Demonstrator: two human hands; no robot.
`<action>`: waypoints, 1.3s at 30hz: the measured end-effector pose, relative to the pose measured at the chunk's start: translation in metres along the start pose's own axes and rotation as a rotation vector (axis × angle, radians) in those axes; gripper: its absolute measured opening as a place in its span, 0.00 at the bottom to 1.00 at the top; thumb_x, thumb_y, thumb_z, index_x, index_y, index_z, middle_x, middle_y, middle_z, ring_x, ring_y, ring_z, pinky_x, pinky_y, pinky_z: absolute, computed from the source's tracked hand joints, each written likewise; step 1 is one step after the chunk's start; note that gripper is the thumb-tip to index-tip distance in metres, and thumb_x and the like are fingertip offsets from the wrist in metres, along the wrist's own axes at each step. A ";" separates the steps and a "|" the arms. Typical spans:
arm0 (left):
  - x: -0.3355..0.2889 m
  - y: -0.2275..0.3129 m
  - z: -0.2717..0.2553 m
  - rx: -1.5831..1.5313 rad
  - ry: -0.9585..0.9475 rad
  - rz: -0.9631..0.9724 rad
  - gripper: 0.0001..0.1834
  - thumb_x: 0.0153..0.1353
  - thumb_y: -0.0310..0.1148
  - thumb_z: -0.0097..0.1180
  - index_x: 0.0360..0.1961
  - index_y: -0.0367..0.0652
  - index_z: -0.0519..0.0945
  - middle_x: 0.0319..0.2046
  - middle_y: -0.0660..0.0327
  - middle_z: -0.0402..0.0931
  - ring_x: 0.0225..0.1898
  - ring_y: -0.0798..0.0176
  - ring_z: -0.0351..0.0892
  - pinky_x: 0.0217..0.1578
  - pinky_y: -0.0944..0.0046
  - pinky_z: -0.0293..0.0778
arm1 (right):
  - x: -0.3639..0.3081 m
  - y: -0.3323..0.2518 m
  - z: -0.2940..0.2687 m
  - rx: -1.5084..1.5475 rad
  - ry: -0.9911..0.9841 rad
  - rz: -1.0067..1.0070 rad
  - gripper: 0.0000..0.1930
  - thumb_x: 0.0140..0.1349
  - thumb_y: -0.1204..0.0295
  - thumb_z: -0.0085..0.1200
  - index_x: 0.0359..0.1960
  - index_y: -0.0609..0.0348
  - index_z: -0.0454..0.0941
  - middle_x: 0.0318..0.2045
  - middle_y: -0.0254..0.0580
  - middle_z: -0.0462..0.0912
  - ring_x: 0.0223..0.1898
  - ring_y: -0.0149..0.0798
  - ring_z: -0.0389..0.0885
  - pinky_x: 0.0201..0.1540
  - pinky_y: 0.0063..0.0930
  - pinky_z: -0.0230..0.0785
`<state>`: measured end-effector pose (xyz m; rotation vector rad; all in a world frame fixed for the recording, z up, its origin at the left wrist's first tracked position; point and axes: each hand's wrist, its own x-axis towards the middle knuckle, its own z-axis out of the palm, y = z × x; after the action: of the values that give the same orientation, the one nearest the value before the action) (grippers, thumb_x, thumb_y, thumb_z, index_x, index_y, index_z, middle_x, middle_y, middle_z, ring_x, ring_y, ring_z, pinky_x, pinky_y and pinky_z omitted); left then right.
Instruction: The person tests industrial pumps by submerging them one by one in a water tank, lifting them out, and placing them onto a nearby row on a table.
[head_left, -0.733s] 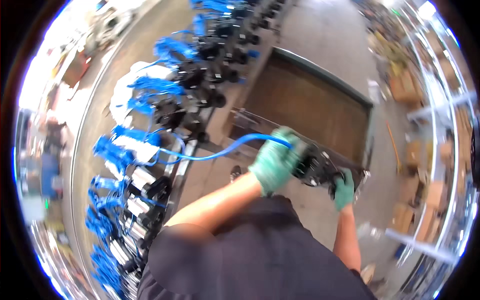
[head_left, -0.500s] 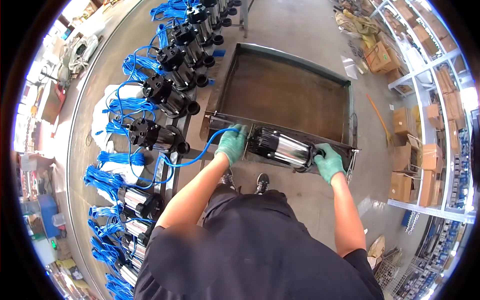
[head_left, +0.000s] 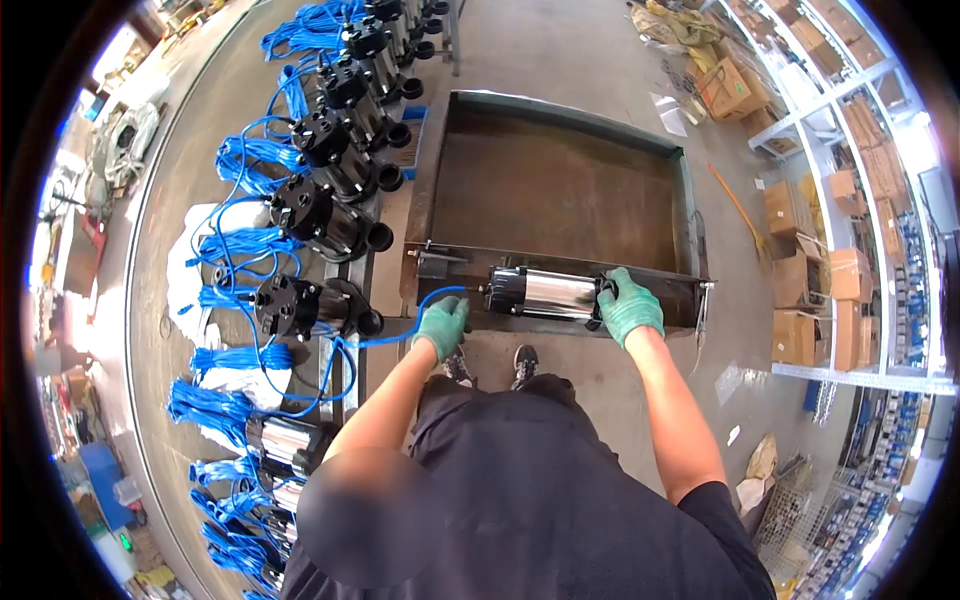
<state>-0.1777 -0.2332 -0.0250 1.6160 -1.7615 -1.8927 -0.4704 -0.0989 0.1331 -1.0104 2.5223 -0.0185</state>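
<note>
Pump (head_left: 560,294): between hands, axis left-right
Right hand (head_left: 630,307): nearer, curled around right end
Left hand (head_left: 442,325): part-curled by cable (head_left: 428,301); hold unclear

Your green-gloved left hand (head_left: 443,323) is out in front of you, its fingers a bit bent. Your green-gloved right hand (head_left: 632,307) is well apart from it, fingers curled. Your bare left forearm (head_left: 388,393) and bare right forearm (head_left: 676,405) both lean inward.
</note>
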 end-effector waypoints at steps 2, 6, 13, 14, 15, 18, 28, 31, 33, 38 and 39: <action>-0.014 0.010 0.008 0.055 0.027 0.174 0.19 0.75 0.44 0.52 0.49 0.37 0.79 0.29 0.54 0.85 0.26 0.60 0.83 0.30 0.58 0.78 | 0.002 -0.001 0.004 -0.005 0.028 0.003 0.20 0.67 0.57 0.50 0.58 0.46 0.77 0.49 0.54 0.86 0.51 0.59 0.84 0.56 0.51 0.75; -0.009 0.014 0.031 0.095 0.216 0.483 0.20 0.71 0.38 0.60 0.57 0.37 0.75 0.43 0.53 0.83 0.40 0.58 0.83 0.46 0.60 0.78 | 0.008 0.009 0.020 0.051 0.153 -0.083 0.20 0.69 0.54 0.48 0.57 0.49 0.76 0.46 0.53 0.86 0.49 0.59 0.84 0.53 0.52 0.75; -0.010 0.034 0.059 -0.008 0.227 0.381 0.33 0.60 0.37 0.74 0.58 0.33 0.69 0.49 0.52 0.79 0.49 0.57 0.78 0.52 0.60 0.75 | -0.001 0.046 0.034 0.357 0.109 -0.272 0.41 0.66 0.41 0.53 0.73 0.55 0.61 0.66 0.57 0.73 0.66 0.56 0.73 0.67 0.47 0.67; -0.012 0.037 0.062 0.101 0.261 0.380 0.37 0.57 0.41 0.76 0.58 0.33 0.69 0.50 0.50 0.78 0.50 0.54 0.78 0.55 0.58 0.74 | -0.009 0.059 0.029 0.509 0.054 -0.228 0.41 0.66 0.42 0.54 0.72 0.56 0.62 0.65 0.58 0.74 0.65 0.57 0.74 0.67 0.47 0.67; -0.011 0.036 0.062 0.205 0.298 0.369 0.40 0.55 0.44 0.78 0.59 0.32 0.68 0.51 0.48 0.77 0.52 0.51 0.77 0.57 0.56 0.72 | -0.015 0.071 0.026 0.656 -0.011 -0.187 0.40 0.66 0.43 0.55 0.72 0.56 0.63 0.64 0.60 0.75 0.64 0.58 0.75 0.66 0.47 0.68; 0.002 0.028 0.070 0.143 0.285 0.362 0.41 0.52 0.42 0.80 0.57 0.33 0.67 0.47 0.51 0.76 0.48 0.53 0.76 0.54 0.57 0.73 | -0.001 0.164 0.066 0.486 0.388 0.080 0.32 0.64 0.49 0.60 0.63 0.57 0.71 0.57 0.60 0.80 0.57 0.61 0.80 0.58 0.49 0.73; -0.018 0.062 0.079 0.108 0.288 0.276 0.37 0.53 0.34 0.80 0.55 0.37 0.66 0.44 0.57 0.76 0.44 0.61 0.76 0.49 0.62 0.75 | 0.068 0.317 0.116 0.601 0.427 0.618 0.18 0.67 0.57 0.59 0.54 0.50 0.78 0.38 0.59 0.86 0.41 0.59 0.85 0.44 0.48 0.76; -0.015 0.056 0.074 0.153 0.314 0.288 0.36 0.52 0.33 0.80 0.54 0.39 0.67 0.44 0.58 0.77 0.43 0.62 0.76 0.49 0.62 0.75 | 0.078 0.306 0.122 0.638 0.643 0.549 0.15 0.69 0.59 0.56 0.51 0.52 0.80 0.35 0.58 0.86 0.35 0.53 0.85 0.40 0.44 0.77; -0.016 0.056 0.073 0.069 0.296 0.287 0.36 0.52 0.33 0.80 0.54 0.39 0.67 0.44 0.58 0.77 0.43 0.62 0.76 0.49 0.61 0.75 | 0.063 0.289 0.115 0.841 0.655 0.413 0.13 0.72 0.62 0.54 0.49 0.55 0.82 0.27 0.44 0.84 0.24 0.37 0.80 0.30 0.34 0.73; -0.014 0.057 0.074 0.156 0.280 0.308 0.36 0.54 0.35 0.78 0.57 0.37 0.67 0.46 0.56 0.78 0.46 0.61 0.77 0.51 0.61 0.75 | -0.001 0.212 0.053 1.291 0.043 0.143 0.12 0.72 0.65 0.56 0.52 0.55 0.82 0.27 0.32 0.80 0.21 0.26 0.76 0.25 0.26 0.70; -0.015 0.061 0.073 0.201 0.286 0.305 0.37 0.55 0.36 0.78 0.57 0.36 0.67 0.46 0.55 0.78 0.46 0.60 0.77 0.51 0.60 0.75 | -0.001 0.203 0.049 1.222 -0.012 0.076 0.13 0.72 0.64 0.57 0.53 0.54 0.82 0.30 0.34 0.82 0.20 0.28 0.77 0.25 0.27 0.72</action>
<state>-0.2572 -0.1945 0.0139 1.4809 -1.9824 -1.3198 -0.5839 0.0580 0.0550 -0.3677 1.9116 -1.3148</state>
